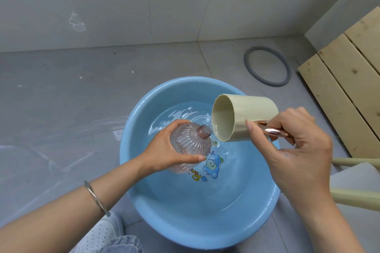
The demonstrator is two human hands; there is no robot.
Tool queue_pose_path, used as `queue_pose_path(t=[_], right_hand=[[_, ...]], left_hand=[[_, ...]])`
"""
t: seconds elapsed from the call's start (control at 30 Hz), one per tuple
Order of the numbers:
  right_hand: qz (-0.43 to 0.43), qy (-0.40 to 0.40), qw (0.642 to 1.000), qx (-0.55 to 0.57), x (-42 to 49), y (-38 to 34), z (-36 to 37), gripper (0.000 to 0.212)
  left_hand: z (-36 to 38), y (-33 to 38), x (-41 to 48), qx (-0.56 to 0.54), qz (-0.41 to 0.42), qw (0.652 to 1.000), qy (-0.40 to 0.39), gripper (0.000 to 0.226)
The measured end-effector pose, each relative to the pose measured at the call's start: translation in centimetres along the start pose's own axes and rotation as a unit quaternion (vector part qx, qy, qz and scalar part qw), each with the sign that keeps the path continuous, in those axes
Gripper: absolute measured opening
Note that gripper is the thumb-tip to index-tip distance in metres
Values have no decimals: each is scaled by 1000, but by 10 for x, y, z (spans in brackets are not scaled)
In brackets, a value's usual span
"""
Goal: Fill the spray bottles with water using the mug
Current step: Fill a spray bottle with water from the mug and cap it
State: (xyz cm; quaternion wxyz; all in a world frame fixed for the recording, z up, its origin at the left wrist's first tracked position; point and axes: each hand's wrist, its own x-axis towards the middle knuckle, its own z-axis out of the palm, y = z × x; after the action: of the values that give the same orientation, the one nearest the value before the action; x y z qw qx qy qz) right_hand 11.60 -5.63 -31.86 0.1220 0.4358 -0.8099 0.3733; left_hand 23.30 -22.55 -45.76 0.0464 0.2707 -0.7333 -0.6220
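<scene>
Pour step. Basin (185, 215) w/ water, on floor. Mug (246, 113) tipped over it, your right hand (298, 150) clenched on its handle (276, 132). Bottle (185, 146) beside mug lip, gripped in left hand (162, 150). Next: lip over neck, tip slow.

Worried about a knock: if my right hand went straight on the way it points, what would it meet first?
Probably the pink bottle, whose neck sits close by the mug in the right hand; depth is unclear.
</scene>
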Motion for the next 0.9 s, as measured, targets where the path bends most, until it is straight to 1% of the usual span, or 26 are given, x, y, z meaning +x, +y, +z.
queue_pose_path(t=[0.2,0.6,0.77,0.9], right_hand=[[-32,6,999,-37,0,-3,0,37],[-59,5,997,-46,1,-4,1,38],[-85,-2,994,-62,0,-3,1,35],[-53,13,998,-38,-2,1,3,37]], left_hand=[[0,-3,0,6,-5,1000,5,90],[1,-5,1,-3,-1,1000,7,90],[1,-5,1,-1,-2,1000,6,90],[0,-5,0,-16,-7,1000,6,89]])
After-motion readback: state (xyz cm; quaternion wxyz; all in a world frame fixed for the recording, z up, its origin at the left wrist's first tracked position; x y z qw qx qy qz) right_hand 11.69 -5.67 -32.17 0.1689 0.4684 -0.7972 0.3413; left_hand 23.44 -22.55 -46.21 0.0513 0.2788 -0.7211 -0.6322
